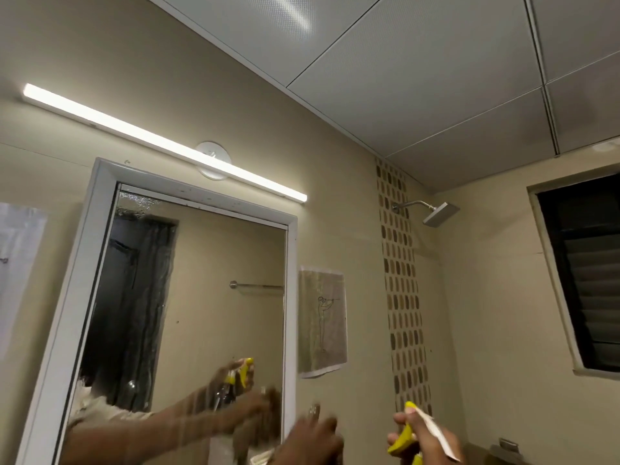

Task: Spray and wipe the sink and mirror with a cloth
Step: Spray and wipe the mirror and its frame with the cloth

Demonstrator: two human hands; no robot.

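Note:
The mirror (pixel 221 263) hangs in a white frame on the beige wall, with spray droplets and streaks at its upper left corner. My right hand (pixel 427 437) is at the bottom edge, to the right of the mirror, gripping a spray bottle (pixel 404 439) with a yellow trigger and nozzle. My left hand (pixel 313 437) is blurred, low by the mirror's lower right corner. The reflection shows it closed on a brownish cloth (pixel 265 421). The sink is out of view.
A lit tube light (pixel 161 140) runs above the mirror. A paper drawing (pixel 322 320) is taped to the wall right of the frame. Further right are a mosaic tile strip (pixel 402 297), a shower head (pixel 439 213) and a dark louvred window (pixel 590 280).

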